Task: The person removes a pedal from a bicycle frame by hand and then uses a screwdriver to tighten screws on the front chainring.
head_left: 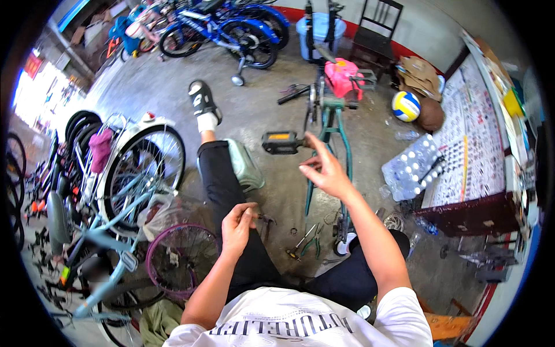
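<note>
My right hand (324,173) is raised over a teal bicycle frame (347,150), fingers apart, index fingertip at the inner end of a black pedal (280,143) with an orange reflector. Whether it touches the pedal I cannot tell. My left hand (237,228) is closed on a dark tool (266,220), possibly a hammer, over my left leg. Below the frame lie a screwdriver (293,250) and green-handled pliers (314,242) on the concrete floor (139,81). A pink object (341,75) sits at the frame's far end.
Parked bicycles crowd the left (139,173) and back (231,32), beside a purple wheel rim (156,266). A pale green plastic object (245,168) lies by my leg. Right are packed bottles (404,168), a volleyball (404,105), and a cluttered board (451,150). A chair (374,43) stands behind.
</note>
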